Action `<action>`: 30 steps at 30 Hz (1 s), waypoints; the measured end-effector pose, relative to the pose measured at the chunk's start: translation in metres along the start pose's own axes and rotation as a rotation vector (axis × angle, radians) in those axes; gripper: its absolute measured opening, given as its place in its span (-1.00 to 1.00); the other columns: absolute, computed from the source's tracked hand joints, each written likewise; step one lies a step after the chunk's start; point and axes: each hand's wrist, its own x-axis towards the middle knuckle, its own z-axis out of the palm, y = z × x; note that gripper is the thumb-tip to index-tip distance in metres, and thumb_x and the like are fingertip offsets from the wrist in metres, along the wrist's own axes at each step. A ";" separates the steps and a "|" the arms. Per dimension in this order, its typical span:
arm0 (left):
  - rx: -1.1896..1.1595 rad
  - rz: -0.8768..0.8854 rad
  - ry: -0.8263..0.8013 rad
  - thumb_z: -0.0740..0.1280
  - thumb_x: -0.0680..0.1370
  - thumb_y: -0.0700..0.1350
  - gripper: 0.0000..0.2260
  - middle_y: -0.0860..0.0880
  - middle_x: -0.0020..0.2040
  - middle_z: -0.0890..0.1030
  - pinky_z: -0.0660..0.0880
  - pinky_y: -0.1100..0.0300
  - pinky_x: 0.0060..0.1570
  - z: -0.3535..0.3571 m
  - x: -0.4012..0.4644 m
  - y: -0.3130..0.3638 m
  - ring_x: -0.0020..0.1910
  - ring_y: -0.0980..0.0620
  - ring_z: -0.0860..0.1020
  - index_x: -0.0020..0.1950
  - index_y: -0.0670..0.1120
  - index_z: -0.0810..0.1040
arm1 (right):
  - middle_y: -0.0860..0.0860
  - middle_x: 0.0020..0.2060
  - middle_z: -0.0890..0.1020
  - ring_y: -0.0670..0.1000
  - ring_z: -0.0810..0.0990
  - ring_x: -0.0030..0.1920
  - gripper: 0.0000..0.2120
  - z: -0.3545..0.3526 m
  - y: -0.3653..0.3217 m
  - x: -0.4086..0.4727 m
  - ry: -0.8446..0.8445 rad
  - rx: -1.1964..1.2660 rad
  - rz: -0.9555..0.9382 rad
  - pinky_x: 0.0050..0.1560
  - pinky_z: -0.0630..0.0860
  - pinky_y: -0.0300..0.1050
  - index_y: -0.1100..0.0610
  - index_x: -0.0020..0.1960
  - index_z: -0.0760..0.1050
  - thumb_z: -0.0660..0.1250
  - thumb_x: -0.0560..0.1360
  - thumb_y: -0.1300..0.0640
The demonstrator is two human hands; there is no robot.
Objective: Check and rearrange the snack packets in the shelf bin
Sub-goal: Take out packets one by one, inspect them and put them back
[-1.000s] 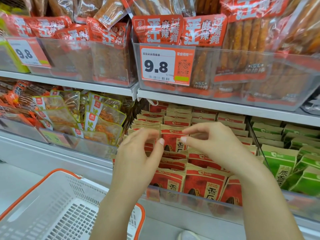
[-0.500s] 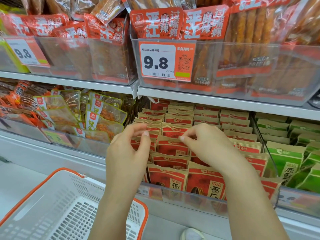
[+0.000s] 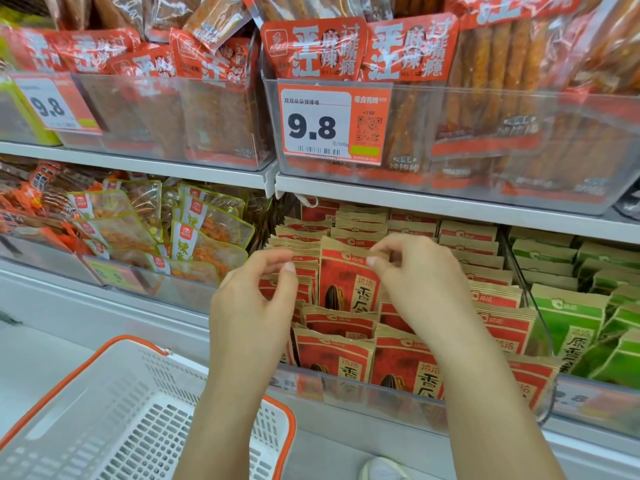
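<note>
Head view of the lower shelf, task in mid-course: my right hand [image 3: 420, 282] pinches the top seal of one red sunflower-seed packet [image 3: 346, 282] between thumb and forefinger, the other fingers loosely curled above it, and the packet stands raised above its neighbours in the middle row of the clear shelf bin [image 3: 381, 393]. My left hand [image 3: 256, 306] is at the packet's left edge, thumb and forefinger nearly closed at the tops of the packets in the left row; whether they actually grip a seal or only touch it I cannot tell. The remaining red packets [image 3: 401, 368] stand in several rows from the front wall to the back of the bin, mostly upright and facing forward, with the left rows looking more crowded and uneven than the right ones. By my judgement, only a single packet is under inspection and most of the bin has yet to be checked; the raised packet has still to be seated back in a row. The green packets [image 3: 568, 323] lie in the adjoining compartment to the right, untouched. A white and orange shopping basket [image 3: 114, 410] sits below left, with nothing showing inside it
</note>
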 end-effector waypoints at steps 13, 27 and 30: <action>-0.310 -0.114 -0.023 0.28 0.62 -0.01 -0.78 0.25 -0.01 0.66 0.41 0.52 -0.04 -0.003 0.000 0.019 0.03 0.41 0.55 0.27 0.15 0.52 | -0.17 -0.34 0.63 -0.22 0.58 -0.24 -0.88 -0.033 -0.005 -0.010 0.635 1.056 -0.167 -0.14 0.48 -0.32 0.01 -0.10 0.51 0.35 0.53 0.22; -0.563 -0.224 -0.592 0.40 0.47 0.01 -0.75 -0.19 -0.10 0.72 0.66 0.09 -0.19 -0.008 -0.008 0.035 -0.16 -0.15 0.71 0.04 -0.12 0.68 | 0.03 -0.26 0.71 -0.01 0.68 -0.29 -0.92 -0.010 -0.004 -0.010 0.055 1.213 0.209 -0.25 0.61 -0.13 0.12 -0.05 0.58 0.37 0.50 0.12; -0.628 -0.232 -0.537 0.36 0.43 -0.01 -0.73 -0.19 -0.13 0.72 0.61 0.17 -0.29 -0.008 -0.008 0.035 -0.22 -0.10 0.71 0.04 -0.12 0.67 | 0.06 -0.16 0.73 0.03 0.70 -0.19 -0.80 -0.008 -0.005 -0.015 -0.135 1.175 0.181 -0.08 0.60 -0.05 0.07 0.02 0.62 0.36 0.46 0.01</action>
